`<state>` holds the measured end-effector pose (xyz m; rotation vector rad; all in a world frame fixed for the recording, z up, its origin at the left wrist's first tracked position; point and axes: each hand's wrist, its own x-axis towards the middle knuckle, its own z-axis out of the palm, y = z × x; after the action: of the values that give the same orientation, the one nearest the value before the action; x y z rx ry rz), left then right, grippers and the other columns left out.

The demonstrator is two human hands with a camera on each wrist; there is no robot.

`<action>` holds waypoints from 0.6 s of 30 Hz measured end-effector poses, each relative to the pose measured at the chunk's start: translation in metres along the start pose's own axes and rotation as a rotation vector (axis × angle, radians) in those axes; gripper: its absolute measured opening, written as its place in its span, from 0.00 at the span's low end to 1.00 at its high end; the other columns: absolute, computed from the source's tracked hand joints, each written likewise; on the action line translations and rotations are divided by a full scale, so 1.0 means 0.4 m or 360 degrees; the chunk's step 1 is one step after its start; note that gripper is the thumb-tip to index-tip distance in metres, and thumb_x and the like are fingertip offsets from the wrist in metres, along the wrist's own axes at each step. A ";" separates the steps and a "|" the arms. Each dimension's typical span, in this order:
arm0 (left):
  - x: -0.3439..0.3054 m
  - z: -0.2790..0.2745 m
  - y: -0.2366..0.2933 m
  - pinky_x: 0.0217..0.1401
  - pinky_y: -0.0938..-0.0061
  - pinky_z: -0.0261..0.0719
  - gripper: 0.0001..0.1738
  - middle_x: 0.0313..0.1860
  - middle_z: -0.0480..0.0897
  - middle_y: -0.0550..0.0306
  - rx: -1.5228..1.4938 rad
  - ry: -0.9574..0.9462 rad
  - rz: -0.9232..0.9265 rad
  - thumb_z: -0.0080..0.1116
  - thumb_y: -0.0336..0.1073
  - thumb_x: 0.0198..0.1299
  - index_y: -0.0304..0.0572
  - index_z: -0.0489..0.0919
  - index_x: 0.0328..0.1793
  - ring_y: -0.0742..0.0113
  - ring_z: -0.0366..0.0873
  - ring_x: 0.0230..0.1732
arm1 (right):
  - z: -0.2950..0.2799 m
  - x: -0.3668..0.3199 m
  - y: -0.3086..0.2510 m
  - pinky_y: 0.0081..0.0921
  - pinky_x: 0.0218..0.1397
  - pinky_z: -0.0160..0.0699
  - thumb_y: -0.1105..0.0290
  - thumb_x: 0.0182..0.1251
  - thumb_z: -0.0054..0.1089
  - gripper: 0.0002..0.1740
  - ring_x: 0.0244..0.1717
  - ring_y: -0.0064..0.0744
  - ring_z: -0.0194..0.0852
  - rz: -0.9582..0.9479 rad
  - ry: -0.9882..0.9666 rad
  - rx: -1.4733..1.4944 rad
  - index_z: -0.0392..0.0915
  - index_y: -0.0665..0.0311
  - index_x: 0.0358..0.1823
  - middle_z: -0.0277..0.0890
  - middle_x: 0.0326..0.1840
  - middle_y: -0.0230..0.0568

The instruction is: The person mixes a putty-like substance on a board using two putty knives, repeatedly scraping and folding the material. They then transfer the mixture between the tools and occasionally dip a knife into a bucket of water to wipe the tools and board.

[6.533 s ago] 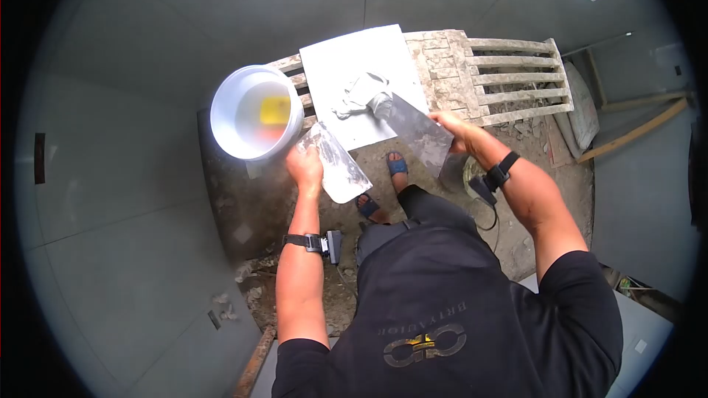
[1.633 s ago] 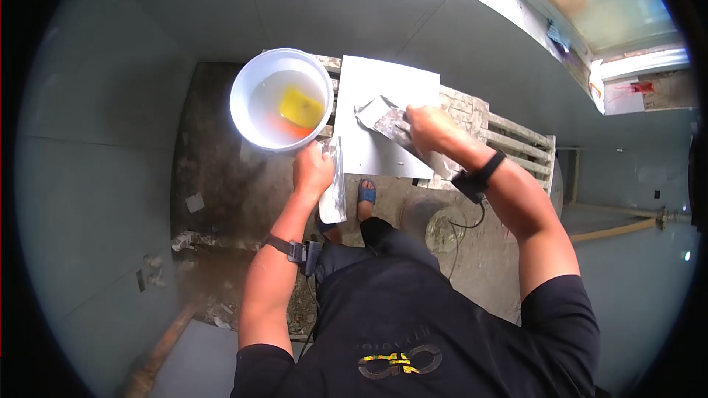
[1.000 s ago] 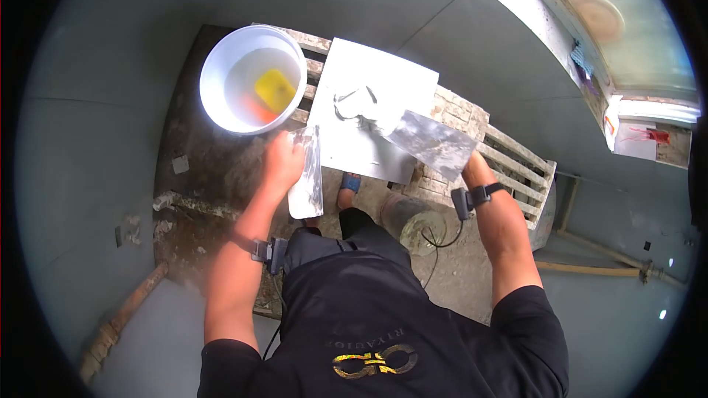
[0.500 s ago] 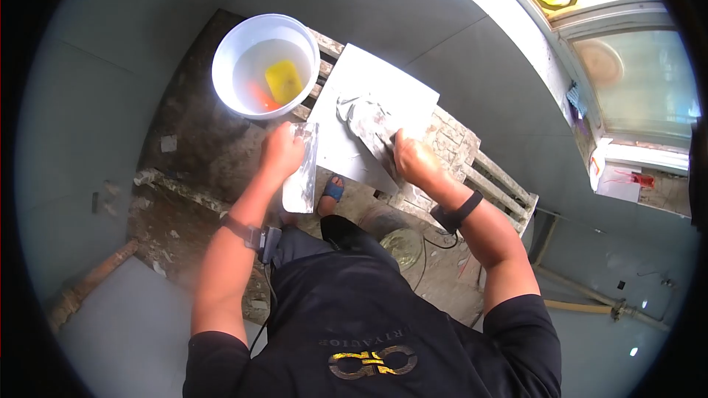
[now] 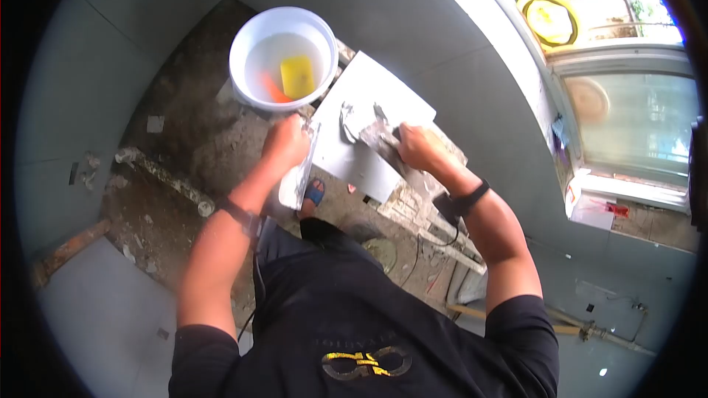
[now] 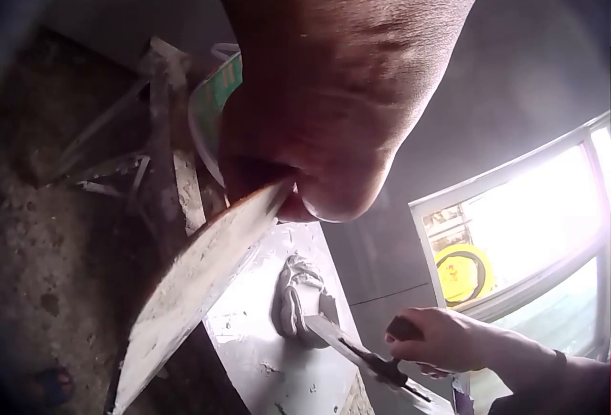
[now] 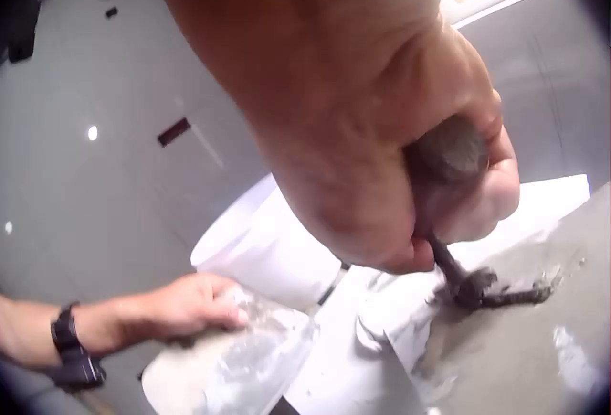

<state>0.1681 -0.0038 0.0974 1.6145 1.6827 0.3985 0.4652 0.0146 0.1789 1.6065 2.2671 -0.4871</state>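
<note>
The left hand (image 5: 286, 141) grips a flat, smeared plate (image 5: 299, 175), seen nearly edge-on in the left wrist view (image 6: 205, 276). Curled round the dark handle (image 7: 449, 152) of a metal trowel (image 5: 380, 140) is the right hand (image 5: 422, 149). The trowel's blade meets a pale grey paste heap (image 6: 301, 300) on a white board (image 5: 354, 166). In the right wrist view the blade's back (image 7: 535, 339) is smeared with paste. A gap lies between the two tools in the head view.
A white bucket (image 5: 247, 40) with cloudy water, a yellow block (image 5: 297, 77) and something orange stands left of the board. Beneath the board is a slatted, crusted bench (image 5: 413, 210). A window (image 5: 627, 103) is at the right, and a round container (image 5: 380, 252) stands below the bench.
The head view has turned, bringing more of the window in. Since one second ago the right hand has tilted the trowel, whose blade face was turned up, and brought it to the paste.
</note>
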 end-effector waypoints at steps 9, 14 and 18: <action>0.030 -0.022 -0.017 0.52 0.48 0.77 0.11 0.43 0.82 0.32 -0.0134 0.0055 0.0015 0.51 0.34 0.60 0.33 0.77 0.41 0.33 0.79 0.49 | 0.036 -0.049 0.360 0.25 0.32 0.79 0.71 0.67 0.61 0.07 0.30 0.23 0.77 0.0689 -0.0452 0.2073 0.81 0.66 0.41 0.79 0.33 0.33; 0.027 -0.017 -0.014 0.52 0.47 0.76 0.11 0.43 0.81 0.30 -0.0119 0.0118 0.0056 0.51 0.34 0.59 0.31 0.76 0.40 0.32 0.79 0.49 | 0.059 -0.090 0.452 0.24 0.46 0.80 0.73 0.69 0.57 0.10 0.39 0.24 0.80 0.0397 -0.0199 0.2462 0.81 0.63 0.49 0.82 0.40 0.33; 0.024 -0.016 -0.014 0.50 0.47 0.77 0.11 0.41 0.81 0.30 -0.0150 0.0120 0.0009 0.53 0.33 0.58 0.30 0.76 0.39 0.31 0.79 0.47 | 0.036 0.000 0.512 0.24 0.47 0.80 0.73 0.69 0.57 0.10 0.39 0.24 0.80 0.0575 -0.0296 0.2505 0.81 0.63 0.49 0.82 0.41 0.33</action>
<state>0.1606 0.0061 0.0948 1.5534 1.6895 0.5393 0.6601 0.0716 0.1477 2.2024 1.1562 -2.5022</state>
